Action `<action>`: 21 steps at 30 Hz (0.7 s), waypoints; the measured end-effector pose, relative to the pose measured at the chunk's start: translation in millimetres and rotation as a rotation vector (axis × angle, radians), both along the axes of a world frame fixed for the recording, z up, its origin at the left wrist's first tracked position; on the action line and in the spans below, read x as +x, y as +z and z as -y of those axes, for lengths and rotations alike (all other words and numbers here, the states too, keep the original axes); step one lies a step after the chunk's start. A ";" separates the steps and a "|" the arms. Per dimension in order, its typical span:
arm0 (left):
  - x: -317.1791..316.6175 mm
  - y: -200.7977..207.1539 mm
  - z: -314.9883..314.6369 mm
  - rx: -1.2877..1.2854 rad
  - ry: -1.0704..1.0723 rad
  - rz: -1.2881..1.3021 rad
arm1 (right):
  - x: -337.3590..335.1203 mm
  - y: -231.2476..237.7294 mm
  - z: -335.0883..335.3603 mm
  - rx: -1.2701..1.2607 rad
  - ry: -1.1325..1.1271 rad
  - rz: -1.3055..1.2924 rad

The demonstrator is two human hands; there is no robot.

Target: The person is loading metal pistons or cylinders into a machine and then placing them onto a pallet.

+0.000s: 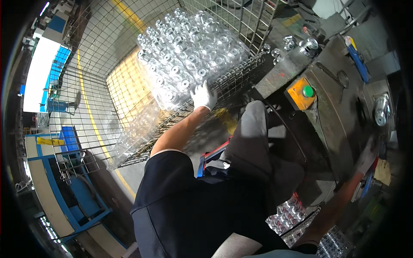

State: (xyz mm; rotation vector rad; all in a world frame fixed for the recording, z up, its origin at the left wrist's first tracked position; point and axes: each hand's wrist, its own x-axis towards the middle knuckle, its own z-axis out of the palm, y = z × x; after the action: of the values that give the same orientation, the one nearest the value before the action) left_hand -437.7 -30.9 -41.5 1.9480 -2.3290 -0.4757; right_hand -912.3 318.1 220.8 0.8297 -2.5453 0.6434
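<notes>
My left hand (204,97), in a white glove, reaches over the side of a wire mesh cage (234,71). Its fingers look apart, at the near edge of a stack of shiny round metal parts (180,47) with raised centres. Clear plastic sheeting shows around and between the parts. Far to the right, my gloved right hand (368,155) is in shadow beside the machine bench, and its fingers cannot be made out. Just beyond it, a single shiny metal part (381,111) sits at the machine.
An orange control box with a green button (307,91) sits on the bench's near edge. Tongs (340,79) and a blue-handled tool (358,60) lie farther back. More metal parts (290,215) fill a container at the lower right. A blue-framed cabinet (51,185) stands left.
</notes>
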 end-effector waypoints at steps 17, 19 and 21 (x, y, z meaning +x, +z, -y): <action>221.5 -92.5 318.3 -0.235 0.651 0.036 | -55.6 26.3 95.7 -0.340 0.147 0.547; 248.2 -87.2 341.7 -0.207 0.641 0.025 | -98.0 10.1 89.4 -0.618 -0.287 0.463; 271.4 -84.6 358.4 -0.159 0.698 -0.004 | -62.3 -1.0 137.5 -0.504 -0.487 0.177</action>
State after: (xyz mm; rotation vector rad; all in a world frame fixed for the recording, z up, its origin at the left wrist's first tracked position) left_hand -166.3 -389.3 -126.1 2.4593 -1.4632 -0.2191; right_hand -974.7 180.6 219.8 -0.0195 -2.4189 1.1495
